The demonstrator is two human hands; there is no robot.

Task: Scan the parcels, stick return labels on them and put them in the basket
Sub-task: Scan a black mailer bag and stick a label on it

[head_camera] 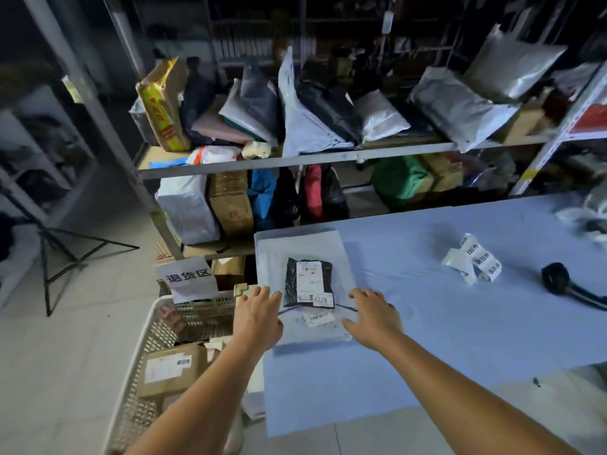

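A white flat parcel (305,247) lies at the left end of the blue table (443,323). On top of it rests a small black parcel (290,284) with a white shipping label. My left hand (258,318) hovers at the white parcel's left edge, fingers spread and straight. My right hand (372,318) reaches toward its right edge, fingers also spread. Neither hand holds anything. A strip of return labels (473,259) and a black handheld scanner (558,279) lie further right on the table. The white basket (144,349) stands on the floor to the left, holding a labelled cardboard box (170,369).
Metal shelves (295,157) packed with bags and boxes stand behind the table. A paper sign (189,277) is fixed at the basket's far rim. A black tripod (62,251) stands on the tiled floor at the left. White items (588,215) lie at the table's far right.
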